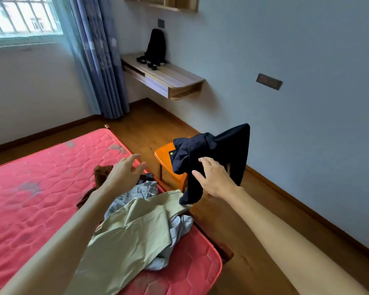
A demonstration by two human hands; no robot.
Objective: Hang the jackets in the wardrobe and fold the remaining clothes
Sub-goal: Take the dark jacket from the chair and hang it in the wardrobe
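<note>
Navy jacket (217, 150) lies bunched over an orange chair (164, 154) that stands on the wood floor (243, 241) just beside the bed's corner, one sleeve sticking up toward the wall (307, 60) and another part hanging down past the seat to the mattress (41, 177) edge. From the head view, the right hand (215, 179) reaches out in front of the jacket with its fingers (201, 160) straight and spread, gripping nothing; whether the fingertips actually touch the cloth I cannot tell. The left hand (124, 169) is stretched forward too, released, fingers loosely spread and holding nothing, hovering over a brown garment (101, 172) at the far end of a pile. That pile sits on the red quilted mattress near its right edge: a pale green garment (132, 231) on top, spread toward the near corner, with a grey shirt (141, 191) crumpled under and around it, buttons showing. Across the room a wooden shelf (168, 75) with a drawer is fixed to the wall, and a black bag (156, 45) leans upright on it against the wall, straps trailing. A blue curtain (98, 60) hangs in the corner beside a barred window (19, 15), and a dark socket plate (269, 81) sits on the wall to the right
</note>
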